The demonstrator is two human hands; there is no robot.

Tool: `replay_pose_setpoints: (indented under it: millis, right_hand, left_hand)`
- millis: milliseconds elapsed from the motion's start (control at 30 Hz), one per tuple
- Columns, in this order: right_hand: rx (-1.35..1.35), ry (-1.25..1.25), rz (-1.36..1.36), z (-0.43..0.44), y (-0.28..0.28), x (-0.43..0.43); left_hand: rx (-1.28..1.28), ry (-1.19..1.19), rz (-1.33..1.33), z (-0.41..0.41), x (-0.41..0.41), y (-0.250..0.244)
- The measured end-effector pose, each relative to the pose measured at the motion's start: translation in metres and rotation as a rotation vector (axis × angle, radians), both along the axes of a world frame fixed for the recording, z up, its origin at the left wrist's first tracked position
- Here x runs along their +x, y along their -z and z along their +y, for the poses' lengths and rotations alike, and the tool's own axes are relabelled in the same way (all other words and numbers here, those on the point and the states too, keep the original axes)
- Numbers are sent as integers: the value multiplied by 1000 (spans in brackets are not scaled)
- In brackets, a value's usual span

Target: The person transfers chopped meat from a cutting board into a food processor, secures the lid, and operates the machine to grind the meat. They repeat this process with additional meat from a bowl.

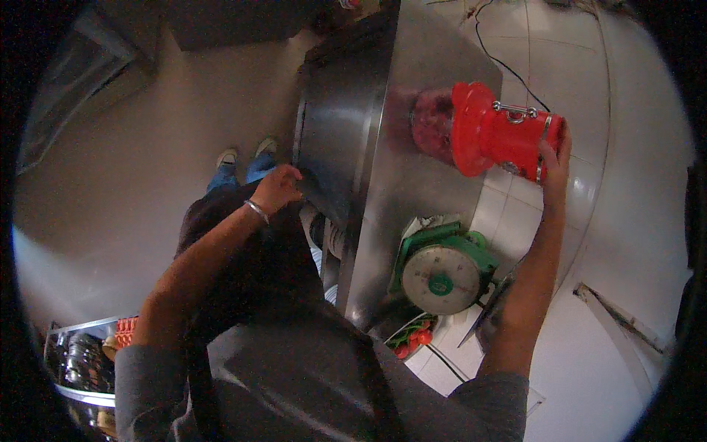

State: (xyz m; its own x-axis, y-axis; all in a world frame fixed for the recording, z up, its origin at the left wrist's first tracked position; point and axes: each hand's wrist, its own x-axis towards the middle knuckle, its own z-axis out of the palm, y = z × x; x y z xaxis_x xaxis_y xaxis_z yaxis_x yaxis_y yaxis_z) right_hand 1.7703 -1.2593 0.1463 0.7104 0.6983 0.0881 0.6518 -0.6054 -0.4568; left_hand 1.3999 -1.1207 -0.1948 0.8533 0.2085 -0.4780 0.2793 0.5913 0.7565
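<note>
A red countertop appliance (513,135) with a flared collar, metal fittings and a dark red, shiny bowl-like part (433,121) stands on a stainless steel counter (381,199). Around its right end my right hand (554,157) is closed, thumb on the near side, the other fingers partly hidden. My left hand (279,190) hangs in front of the dark apron (248,243), left of the counter edge, with a metal bracelet at the wrist. Its fingers are curled; whether anything is between them is unclear.
A green dial scale (442,279) stands nearer my body on the counter. Red tomatoes (422,337) and green leaves lie beside it, close to a dark blade-like object (478,317). A black cable (511,72) runs along the white tiles. Metalware fills a rack (83,392) at lower left.
</note>
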Motion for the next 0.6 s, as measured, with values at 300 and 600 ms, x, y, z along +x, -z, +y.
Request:
replay_pose_setpoints:
  millis: [300, 600]
  right_hand:
    - [-51, 82, -41, 3, 0, 3]
    - [33, 114, 23, -8, -9, -3]
  left_hand:
    - [-808, -280, 112, -29, -53, -2]
    - [-700, -314, 158, -100, -186, 113]
